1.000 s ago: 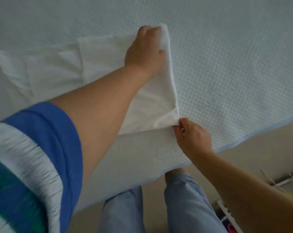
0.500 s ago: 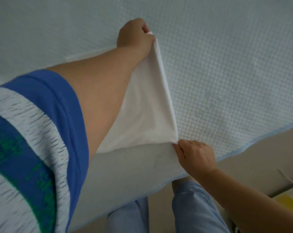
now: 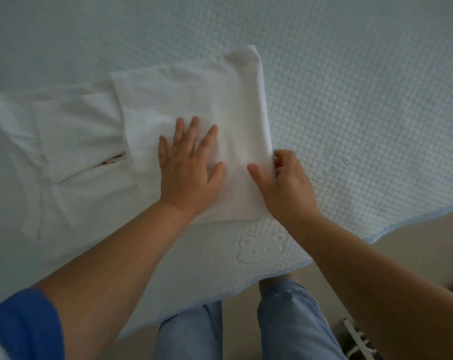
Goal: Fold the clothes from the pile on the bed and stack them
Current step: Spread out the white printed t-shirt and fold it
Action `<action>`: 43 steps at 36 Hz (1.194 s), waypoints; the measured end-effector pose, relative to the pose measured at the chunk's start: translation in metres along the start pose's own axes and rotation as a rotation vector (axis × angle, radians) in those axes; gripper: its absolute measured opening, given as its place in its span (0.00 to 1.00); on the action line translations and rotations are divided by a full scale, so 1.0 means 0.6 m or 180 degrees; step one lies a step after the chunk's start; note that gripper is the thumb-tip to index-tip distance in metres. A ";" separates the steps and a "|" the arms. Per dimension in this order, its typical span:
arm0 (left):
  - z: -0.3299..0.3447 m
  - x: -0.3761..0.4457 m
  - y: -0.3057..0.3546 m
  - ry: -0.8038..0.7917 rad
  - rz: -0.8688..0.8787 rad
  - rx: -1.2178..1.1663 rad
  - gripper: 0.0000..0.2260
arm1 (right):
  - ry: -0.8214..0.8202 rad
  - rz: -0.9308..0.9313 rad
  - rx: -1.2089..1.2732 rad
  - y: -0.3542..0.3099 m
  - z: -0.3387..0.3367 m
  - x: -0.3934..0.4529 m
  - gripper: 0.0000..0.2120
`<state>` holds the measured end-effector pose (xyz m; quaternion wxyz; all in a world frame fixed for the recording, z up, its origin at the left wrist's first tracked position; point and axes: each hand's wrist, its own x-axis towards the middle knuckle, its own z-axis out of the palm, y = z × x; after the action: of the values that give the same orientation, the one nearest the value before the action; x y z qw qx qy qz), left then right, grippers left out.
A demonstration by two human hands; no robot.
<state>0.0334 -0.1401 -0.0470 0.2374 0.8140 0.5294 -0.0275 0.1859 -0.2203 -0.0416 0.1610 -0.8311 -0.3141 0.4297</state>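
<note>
A white garment (image 3: 168, 100) lies on the bed (image 3: 350, 100), its right part folded over into a flat rectangle. My left hand (image 3: 189, 167) lies flat on that folded panel with fingers spread and straight. My right hand (image 3: 285, 185) sits at the panel's right edge, its fingers curled at the fold line and its thumb stretched out over the cloth. The unfolded part of the garment (image 3: 51, 152) spreads to the left, wrinkled, with a small slit showing something tan beneath.
The bed's textured pale cover has a light blue border (image 3: 376, 235) along the near edge, with an embossed bear shape (image 3: 259, 248) near the corner. My legs in blue jeans (image 3: 285, 320) stand against the bed. Beige floor and some clutter (image 3: 360, 341) lie at lower right.
My left hand carried the far end of the cloth over toward me, let it go and now lies flat on the folded panel. My right hand stayed at the fold's right edge.
</note>
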 end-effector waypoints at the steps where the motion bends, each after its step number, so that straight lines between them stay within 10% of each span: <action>1: 0.002 -0.007 -0.010 -0.0024 0.0015 0.0120 0.29 | 0.0017 -0.0048 -0.0154 -0.007 0.005 0.016 0.21; 11: 0.015 0.019 -0.046 -0.0080 -0.0008 0.0567 0.34 | 0.0106 0.0128 -0.0190 -0.011 -0.023 0.060 0.07; 14: 0.013 0.012 -0.040 0.0185 0.0037 0.0410 0.35 | 0.0748 -0.1045 -0.0952 -0.043 -0.021 0.042 0.19; 18: 0.019 -0.005 -0.060 0.0179 0.0121 0.0511 0.33 | 0.0333 -0.2030 -0.1758 -0.096 0.000 0.095 0.28; 28: 0.012 0.016 -0.101 0.0288 -0.0462 0.0218 0.38 | 0.0256 -0.1707 -0.2440 -0.084 0.008 0.204 0.38; 33: -0.021 -0.023 -0.100 0.1062 -0.1053 -0.0314 0.27 | 0.0211 -0.1977 -0.2354 -0.068 0.006 0.127 0.40; 43: -0.014 -0.080 -0.119 0.0382 -0.1996 -0.0829 0.09 | -0.0040 -0.2208 -0.2491 0.042 0.049 -0.015 0.34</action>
<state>-0.0517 -0.1540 -0.0511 0.2878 0.5747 0.7659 0.0166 0.1677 -0.2450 -0.0665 -0.0307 -0.6735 -0.7090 0.2065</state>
